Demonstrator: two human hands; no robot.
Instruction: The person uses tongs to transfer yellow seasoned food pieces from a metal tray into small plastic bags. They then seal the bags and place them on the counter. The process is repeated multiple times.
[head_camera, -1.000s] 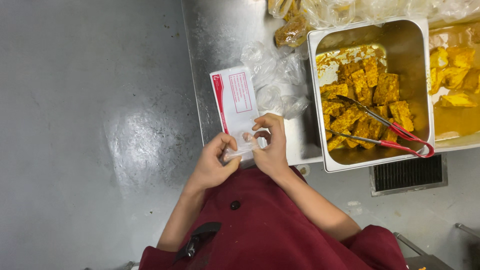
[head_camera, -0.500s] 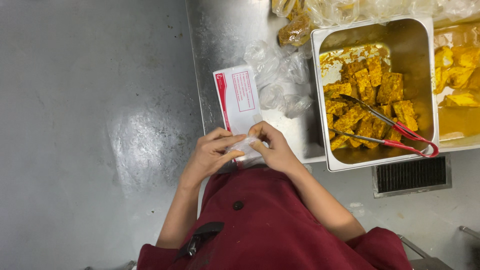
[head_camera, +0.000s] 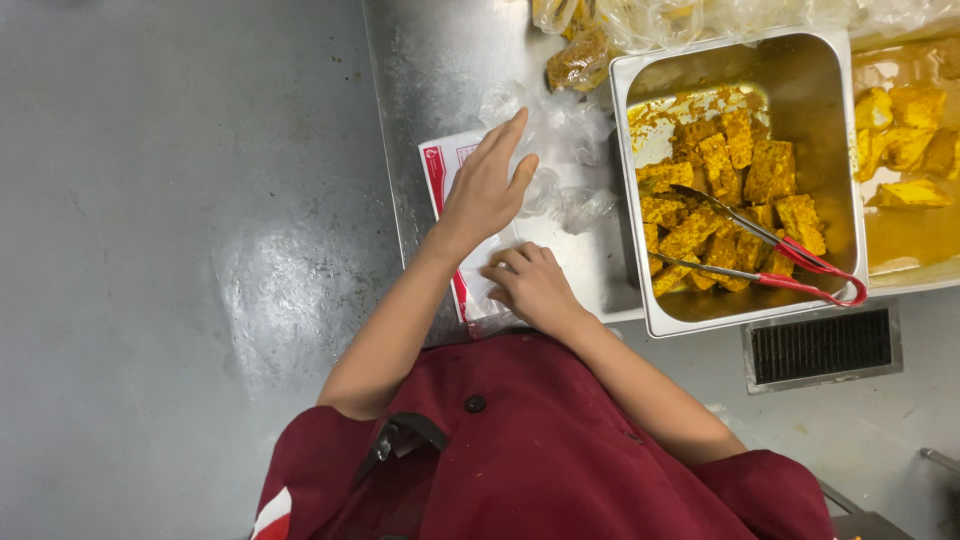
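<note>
Left hand lay spread on the bag pack; right hand, nearer its near end, pinched a bag.

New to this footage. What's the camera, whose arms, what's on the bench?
There is one view, from a camera worn on a person's head, looking straight down. The arms in dark red sleeves are that person's own.

The left hand lies flat and open on a white packet with a red edge on the steel counter. The right hand is curled close to the body, its fingers on the packet's near end; whether it pinches anything is hard to tell.

Clear plastic bags lie beside the packet. A steel pan holds yellow-coated chunks with red-handled tongs resting in it.
</note>
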